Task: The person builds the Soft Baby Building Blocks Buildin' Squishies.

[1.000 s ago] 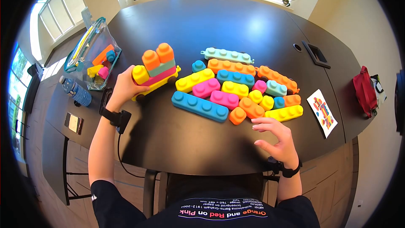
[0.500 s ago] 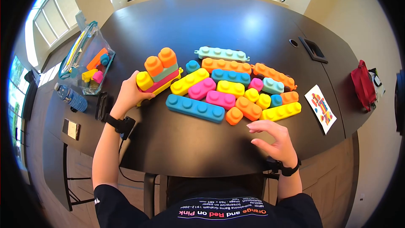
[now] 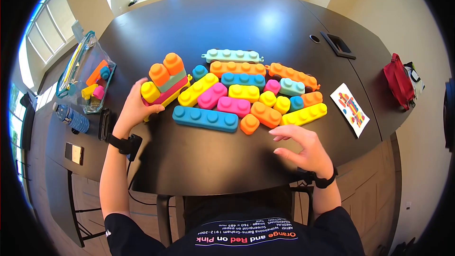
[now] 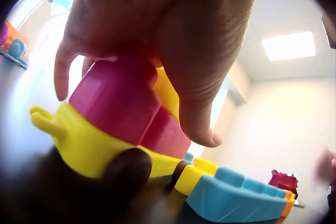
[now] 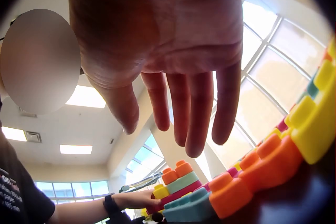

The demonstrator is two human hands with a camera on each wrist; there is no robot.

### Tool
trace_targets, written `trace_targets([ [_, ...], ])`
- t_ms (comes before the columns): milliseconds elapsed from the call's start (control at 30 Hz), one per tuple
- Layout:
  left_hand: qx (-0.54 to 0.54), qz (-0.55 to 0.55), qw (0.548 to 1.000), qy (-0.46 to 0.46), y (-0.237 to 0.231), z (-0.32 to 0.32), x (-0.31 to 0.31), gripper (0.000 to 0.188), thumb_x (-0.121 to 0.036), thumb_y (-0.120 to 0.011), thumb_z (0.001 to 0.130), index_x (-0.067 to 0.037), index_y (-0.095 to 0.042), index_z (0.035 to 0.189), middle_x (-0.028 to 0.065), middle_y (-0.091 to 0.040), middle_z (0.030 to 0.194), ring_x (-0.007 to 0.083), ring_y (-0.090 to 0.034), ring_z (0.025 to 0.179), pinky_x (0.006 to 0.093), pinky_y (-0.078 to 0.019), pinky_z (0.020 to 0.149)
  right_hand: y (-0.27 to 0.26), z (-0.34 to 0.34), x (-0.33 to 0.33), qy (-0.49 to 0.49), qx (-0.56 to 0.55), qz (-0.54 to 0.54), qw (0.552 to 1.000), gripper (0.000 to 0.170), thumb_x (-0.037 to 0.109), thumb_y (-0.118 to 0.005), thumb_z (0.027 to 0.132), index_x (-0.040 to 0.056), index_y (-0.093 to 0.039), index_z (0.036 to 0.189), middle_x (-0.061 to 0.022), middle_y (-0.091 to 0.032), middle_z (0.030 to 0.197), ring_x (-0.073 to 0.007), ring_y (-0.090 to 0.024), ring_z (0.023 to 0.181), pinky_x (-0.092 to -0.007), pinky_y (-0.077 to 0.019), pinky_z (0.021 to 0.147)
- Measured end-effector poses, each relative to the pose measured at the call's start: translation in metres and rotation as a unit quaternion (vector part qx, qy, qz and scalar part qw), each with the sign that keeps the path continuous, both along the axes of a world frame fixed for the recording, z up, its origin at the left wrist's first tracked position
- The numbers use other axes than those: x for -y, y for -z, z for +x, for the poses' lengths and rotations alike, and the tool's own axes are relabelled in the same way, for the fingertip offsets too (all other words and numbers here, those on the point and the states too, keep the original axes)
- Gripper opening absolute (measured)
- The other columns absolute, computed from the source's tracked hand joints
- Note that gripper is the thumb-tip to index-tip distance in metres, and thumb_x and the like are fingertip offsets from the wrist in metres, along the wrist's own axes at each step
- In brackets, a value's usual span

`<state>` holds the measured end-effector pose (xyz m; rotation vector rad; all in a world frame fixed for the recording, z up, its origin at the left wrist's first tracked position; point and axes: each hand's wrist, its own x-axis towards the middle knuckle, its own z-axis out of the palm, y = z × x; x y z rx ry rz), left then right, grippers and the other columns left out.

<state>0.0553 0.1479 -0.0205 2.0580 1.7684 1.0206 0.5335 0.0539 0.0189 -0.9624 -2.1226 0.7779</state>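
Observation:
My left hand [image 3: 129, 110] grips the rear of a toy wagon built of soft blocks. Its yellow wheeled base [image 4: 84, 145] carries pink blocks [image 4: 113, 100], with a yellow, a teal and two orange blocks [image 3: 173, 63] above. In the left wrist view, the fingers come down one side and the thumb the other. My right hand [image 3: 307, 149] holds nothing, its fingers loosely bent and spread from the thumb, in front of an orange block [image 3: 267, 114] and a long yellow block [image 3: 304, 114]. A long blue block [image 3: 204, 119] lies just right of the wagon.
Several coloured blocks lie close together mid-table, behind them a light teal wheeled piece [image 3: 232, 56]. A printed picture [image 3: 350, 110] lies right of them. To the left are a clear bag [image 3: 85, 78] with blocks, a water bottle [image 3: 71, 117] and a phone [image 3: 74, 153]. A red bag [image 3: 398, 81] sits far right.
My left hand and the wagon have moved rightward, closer to the laid-out blocks. The head view has shifted. My right hand stays in front of the blocks, still holding nothing.

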Motion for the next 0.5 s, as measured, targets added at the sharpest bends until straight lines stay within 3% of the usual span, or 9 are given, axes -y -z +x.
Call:
trace_targets([
  [33,0.0,0.001,1.0,-0.001,0.0,0.002,0.003,0.074,-0.013,-0.096,0.071,-0.002,-0.06,0.135,0.018,-0.07,0.132,0.0294,-0.067,0.126,0.0394,-0.0506,0.108,-0.007,0.003,-0.002,0.008,0.012,0.017,1.0,0.04,0.008,-0.084,0.087,0.0037,-0.072,0.125,-0.0104,-0.075,0.115,-0.022,-0.075,0.096,-0.0338,-0.0589,0.088],
  [100,-0.097,0.169,0.975,-0.103,-0.004,0.011,0.013,0.072,-0.015,-0.093,0.077,-0.002,-0.06,0.139,0.0192,-0.065,0.141,0.0321,-0.061,0.133,0.0408,-0.0462,0.113,-0.025,0.012,-0.009,0.019,0.039,0.055,0.998,0.041,0.01,-0.086,0.087,0.0044,-0.072,0.125,-0.0101,-0.074,0.118,-0.0219,-0.074,0.095,-0.0337,-0.0586,0.088],
  [233,-0.038,0.179,0.982,-0.053,-0.027,0.052,0.06,0.057,-0.014,-0.086,0.086,-0.002,-0.062,0.135,0.0178,-0.066,0.14,0.0344,-0.063,0.127,0.0409,-0.048,0.11,-0.074,0.015,-0.045,0.025,0.076,0.158,0.984,0.04,0.009,-0.084,0.087,0.0016,-0.07,0.124,-0.0145,-0.075,0.118,-0.0289,-0.074,0.103,-0.0372,-0.0582,0.091],
  [300,0.002,0.157,0.987,-0.028,-0.034,0.082,0.087,0.05,-0.012,-0.088,0.082,-0.003,-0.067,0.127,0.0159,-0.069,0.132,0.0348,-0.065,0.125,0.0427,-0.0502,0.107,-0.085,0.004,-0.08,0.029,0.066,0.198,0.977,0.036,0.012,-0.083,0.088,0.0008,-0.07,0.121,-0.0162,-0.076,0.113,-0.0342,-0.073,0.106,-0.0409,-0.0572,0.093],
  [367,0.019,0.142,0.99,-0.002,-0.038,0.105,0.107,0.044,-0.01,-0.089,0.079,-0.004,-0.071,0.119,0.0142,-0.073,0.122,0.036,-0.065,0.123,0.0445,-0.052,0.104,-0.087,-0.004,-0.13,0.018,0.154,0.247,0.956,0.032,0.014,-0.078,0.093,-0.0011,-0.07,0.12,-0.016,-0.074,0.114,-0.0324,-0.072,0.104,-0.0386,-0.0561,0.093],
  [500,0.042,0.113,0.993,0.015,-0.036,0.129,0.132,0.039,-0.009,-0.089,0.078,-0.003,-0.074,0.114,0.0164,-0.074,0.116,0.0366,-0.069,0.118,0.0437,-0.0539,0.101,-0.056,-0.029,-0.231,-0.014,0.291,0.21,0.933,0.031,0.022,-0.075,0.095,0.0036,-0.07,0.12,-0.0142,-0.075,0.116,-0.0387,-0.07,0.105,-0.046,-0.0565,0.094],
])
